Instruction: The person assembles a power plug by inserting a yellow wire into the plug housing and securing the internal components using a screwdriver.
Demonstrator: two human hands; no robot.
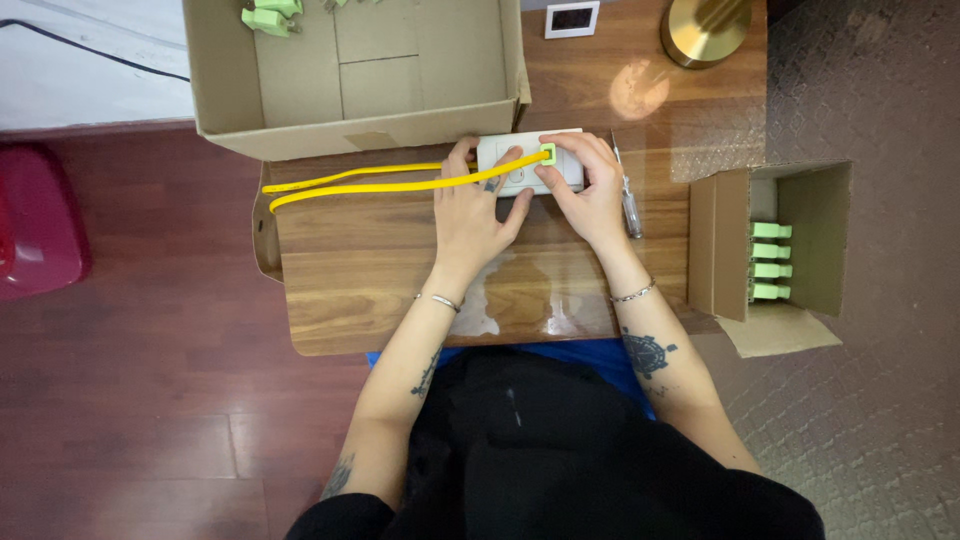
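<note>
A white power strip (pixel 528 162) lies flat at the far edge of the wooden table (pixel 380 280), just in front of a large open cardboard box (pixel 360 75). Both hands rest on it from the near side. The left hand (pixel 470 215) lies over the strip's left part, fingers spread and pressing down on it rather than closing round it, with the thumb reaching right along the strip's near edge. The right hand (pixel 590 190) covers the strip's right part, its fingers curled over the top and pinching a light green plug (pixel 548 154) that sits on the strip's upper face. From that plug a yellow cable (pixel 370 180) runs left, passing over the left hand's fingers and doubling into a long flat loop that ends near the table's left edge. A screwdriver with a clear handle (pixel 630 205) lies on the table just right of the right hand, not touched. In the large box, a few more green plugs (pixel 270 15) lie in the far left corner. A smaller cardboard box (pixel 775 250) stands open well to the right of the table, holding a row of green plugs (pixel 770 260). A brass lamp base (pixel 705 28) stands at the table's far right corner.
</note>
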